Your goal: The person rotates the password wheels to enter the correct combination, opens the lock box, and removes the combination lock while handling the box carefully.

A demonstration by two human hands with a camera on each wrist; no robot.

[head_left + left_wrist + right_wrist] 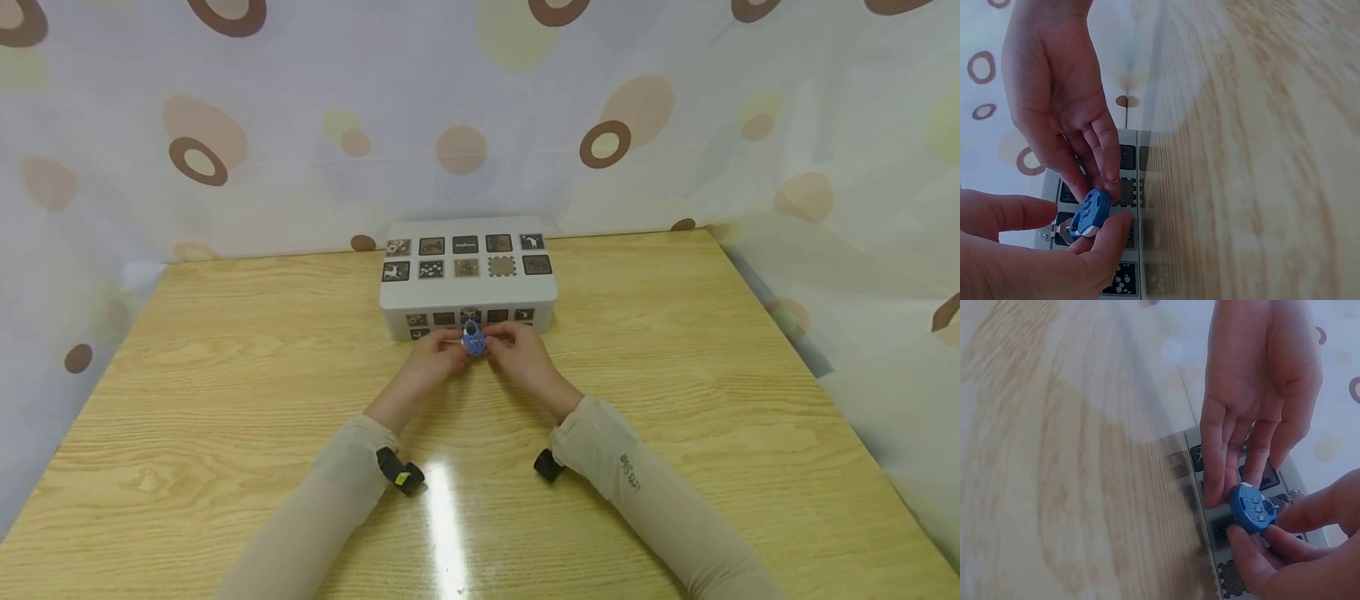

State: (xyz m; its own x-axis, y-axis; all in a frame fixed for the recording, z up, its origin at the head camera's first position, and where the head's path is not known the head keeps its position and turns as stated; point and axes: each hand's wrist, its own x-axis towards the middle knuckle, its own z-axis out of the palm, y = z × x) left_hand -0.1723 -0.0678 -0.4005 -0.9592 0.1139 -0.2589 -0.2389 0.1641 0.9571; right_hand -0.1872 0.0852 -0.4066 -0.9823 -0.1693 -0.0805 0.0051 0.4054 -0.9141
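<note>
A small blue combination padlock (474, 343) hangs at the front of a white lidded box (465, 290), by its metal clasp (1047, 235). My left hand (432, 360) pinches the padlock from the left side. From the right, my right hand (527, 357) holds the other edge with its fingertips. Number dials show on the padlock's face (1254, 509), and a white tab (1089, 231) sits on its left side. The shackle lies next to the clasp; whether it is locked cannot be told. Fingers partly cover the box's front.
Dark printed picture squares cover the box's lid and front. It stands at the back of a wood-grain table (247, 350), against a white curtain (300, 100) with brown and orange circles. Each wrist carries a black camera strap (400, 471).
</note>
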